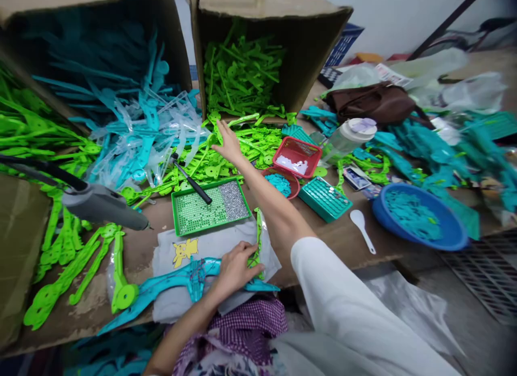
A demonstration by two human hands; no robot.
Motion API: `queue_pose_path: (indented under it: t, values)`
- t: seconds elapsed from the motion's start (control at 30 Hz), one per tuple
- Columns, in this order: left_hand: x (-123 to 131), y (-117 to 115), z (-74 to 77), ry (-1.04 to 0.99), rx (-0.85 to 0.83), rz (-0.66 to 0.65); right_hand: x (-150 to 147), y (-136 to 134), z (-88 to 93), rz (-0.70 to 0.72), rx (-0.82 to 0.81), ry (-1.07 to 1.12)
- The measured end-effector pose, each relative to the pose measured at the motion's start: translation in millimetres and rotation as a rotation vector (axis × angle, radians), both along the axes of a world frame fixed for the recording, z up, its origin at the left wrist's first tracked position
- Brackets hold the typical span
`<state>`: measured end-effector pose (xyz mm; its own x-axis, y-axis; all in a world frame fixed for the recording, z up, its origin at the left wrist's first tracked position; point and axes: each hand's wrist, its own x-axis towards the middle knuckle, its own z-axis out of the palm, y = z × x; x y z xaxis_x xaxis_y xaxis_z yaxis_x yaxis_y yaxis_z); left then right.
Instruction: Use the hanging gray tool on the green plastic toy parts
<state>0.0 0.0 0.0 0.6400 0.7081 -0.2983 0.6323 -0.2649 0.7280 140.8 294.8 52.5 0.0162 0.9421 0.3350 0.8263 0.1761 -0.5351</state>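
My left hand (238, 264) is low over the grey cloth (169, 252), fingers and thumb closed around a slim lime-green plastic part (259, 238). Its palm side hides some of a long curved blue plastic part (161, 285) lying across the cloth. My right hand (228, 143) stretches forward, fingers apart and holding nothing, at a heap of lime-green plastic parts (258, 141). Between the hands, a green tray (176, 217) holds small metal pieces, with a black-handled hammer (194, 185) lying over its edge.
Cardboard boxes (319, 58) of green and blue parts stand behind. A grey electric screwdriver (107, 206) hangs at left. To the right are a red basket (311, 150), a teal basket (325, 201), a white spoon (362, 231), a blue basin (379, 217) and a lidded bottle (349, 141).
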Motion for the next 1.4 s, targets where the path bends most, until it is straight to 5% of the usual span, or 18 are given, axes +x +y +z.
queue_pose_path:
  t: [0.17, 0.33, 0.43, 0.57, 0.67, 0.8, 0.97, 1.13, 1.2, 1.4]
  values:
    - [-0.4, 1.4, -3.0, -0.017, -0.010, 0.015, 8.1, 6.9, 23.2, 0.236, -0.108, -0.107]
    - [-2.0, -2.8, -5.3, -0.188, -0.050, 0.091, 41.2, -40.7, 43.2, 0.102, 0.179, 0.223]
    - [-12.7, -7.1, 3.4, -0.440, -0.076, 0.259, 56.9, -94.7, 35.7, -0.035, 0.140, 0.616]
    - [-29.3, 11.3, 29.7, -0.684, -0.267, 0.539, 52.9, -172.1, 3.1, -0.171, -0.036, 0.988]
    - [-19.4, 47.4, 52.5, -0.823, -0.358, 0.692, 34.1, -210.6, -14.5, -0.241, -0.059, 1.041]
    - [23.3, 93.4, 74.3, -0.924, -0.407, 0.803, 12.6, -237.5, -13.8, -0.243, 0.008, 0.925]
    - [49.9, 98.2, 85.3, -1.112, -0.602, 0.751, 30.2, -258.2, -5.2, -0.025, -0.039, 0.890]
    - [37.9, 49.6, 70.6, -0.890, -1.177, 0.423, 52.1, -268.2, -14.6, -0.091, -0.085, 1.025]
    - [32.2, 31.5, 56.4, -0.839, -1.277, 0.381, 48.1, -274.0, -24.6, -0.090, -0.140, 1.131]
    - [9.3, -1.1, 21.1, -0.686, -0.927, 0.365, 35.9, -294.4, -50.9, -0.310, -0.146, 1.290]
